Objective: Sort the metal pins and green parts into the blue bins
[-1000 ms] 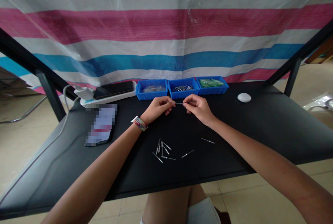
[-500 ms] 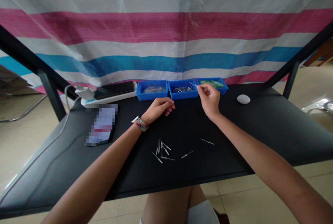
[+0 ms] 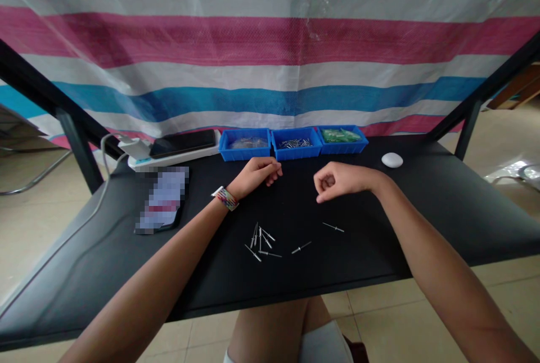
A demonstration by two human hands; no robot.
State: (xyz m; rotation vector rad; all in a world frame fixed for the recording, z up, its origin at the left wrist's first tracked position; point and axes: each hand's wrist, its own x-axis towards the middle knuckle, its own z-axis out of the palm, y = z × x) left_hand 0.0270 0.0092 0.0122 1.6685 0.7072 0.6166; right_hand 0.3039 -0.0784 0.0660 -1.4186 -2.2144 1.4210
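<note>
My left hand (image 3: pixel 258 176) rests on the table just in front of the bins, fingers curled closed with nothing showing in them. My right hand (image 3: pixel 340 178) hovers to the right, its thumb and fingertips pinched together and pointing down-left. The pop rivet it held half a second ago is hidden by the fingers now. Below my hands lies a loose cluster of silver pop rivets (image 3: pixel 260 242). Two more lie apart on the right, a nearer rivet (image 3: pixel 301 247) and a farther rivet (image 3: pixel 333 227). The middle blue bin (image 3: pixel 297 153) holds many rivets.
A left blue bin (image 3: pixel 243 155) holds clear plastic pieces, and a right blue bin (image 3: pixel 356 148) holds green packets. On the left are a phone (image 3: pixel 162 200) and a white power strip (image 3: pixel 177 158) with a dark phone (image 3: pixel 183 143) on it. A white mouse (image 3: pixel 392 160) lies right.
My right hand has come back from between the middle and right bins, toward me, and turned downward. The rivet sticking out of its fingers no longer shows. My left hand has stayed put.
</note>
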